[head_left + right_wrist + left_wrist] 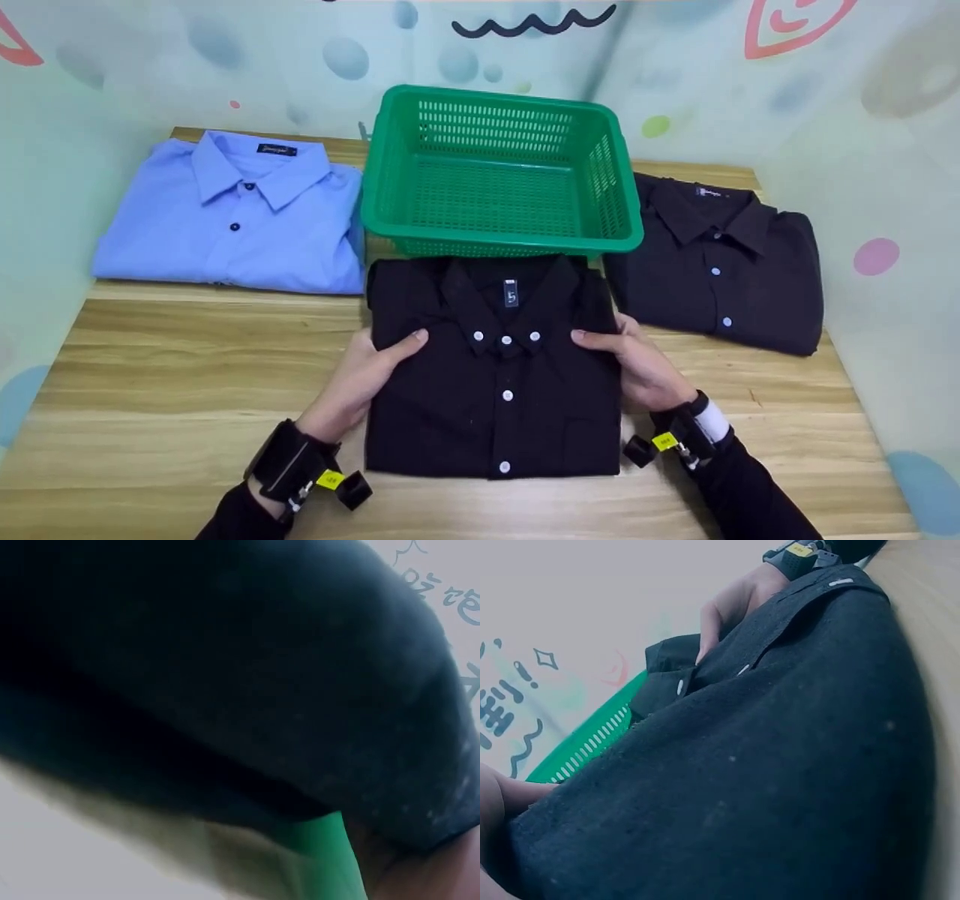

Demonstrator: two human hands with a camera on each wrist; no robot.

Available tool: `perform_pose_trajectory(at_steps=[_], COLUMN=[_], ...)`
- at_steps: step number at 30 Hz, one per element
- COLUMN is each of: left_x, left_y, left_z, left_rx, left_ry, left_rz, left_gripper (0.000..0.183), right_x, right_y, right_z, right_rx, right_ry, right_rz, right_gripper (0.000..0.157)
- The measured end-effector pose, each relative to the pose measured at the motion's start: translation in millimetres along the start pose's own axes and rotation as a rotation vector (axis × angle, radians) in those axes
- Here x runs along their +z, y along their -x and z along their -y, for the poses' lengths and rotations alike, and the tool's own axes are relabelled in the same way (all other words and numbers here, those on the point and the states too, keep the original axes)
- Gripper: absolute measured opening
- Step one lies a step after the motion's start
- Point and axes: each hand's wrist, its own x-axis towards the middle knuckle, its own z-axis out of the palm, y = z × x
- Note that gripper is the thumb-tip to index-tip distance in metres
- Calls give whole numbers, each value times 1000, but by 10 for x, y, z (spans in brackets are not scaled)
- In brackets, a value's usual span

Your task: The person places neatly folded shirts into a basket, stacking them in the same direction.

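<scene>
A folded black shirt (442,405) with white buttons and a collar label lies flat between both hands, in front of the green basket. My left hand (360,382) grips its left side, thumb on top and the other fingers hidden beneath the cloth. On the opposite side my right hand (645,367) holds the edge the same way, thumb pointing in toward the collar. In the left wrist view the black shirt (780,765) fills most of the picture, with the right hand (739,604) at its far side. Dark cloth (247,667) covers much of the right wrist view.
A green plastic basket (502,241) with slotted walls stands behind the shirt, nothing inside it. To its left lies a folded light blue shirt (172,225), to its right another folded dark shirt (765,292). The wooden table (187,375) meets patterned walls (300,60) at back and sides.
</scene>
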Motion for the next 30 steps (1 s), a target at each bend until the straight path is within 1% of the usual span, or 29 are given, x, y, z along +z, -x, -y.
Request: perform_pose_trajectory(at_steps=[3,7,13,19,23,27,30], left_x=[0,11,29,27,25,33,36], left_y=[27,52,61,61,61,74,88], left_z=[-24,-49,-66,-60,-57,-68,-77], left_rx=[2,14,29,38,47,64,75], left_ry=[18,41,48,20,-9,-36,-31], left_rz=[6,19,22,29,21,13,6], left_gripper=[30,29,27,28,26,25,24], right_x=[0,-3,-16,-29,-23,-6,14], right_y=[27,52,51,39,41,46,55], right_z=[21,47,67,57,51,62,85], right_rx=[-40,-83,-102,-103,-103,-135,-164], right_ry=[24,55,59,83,84,103,113], right_rz=[26,61,77,76,78,79,92], right_gripper=[20,19,17,18,19,20,20])
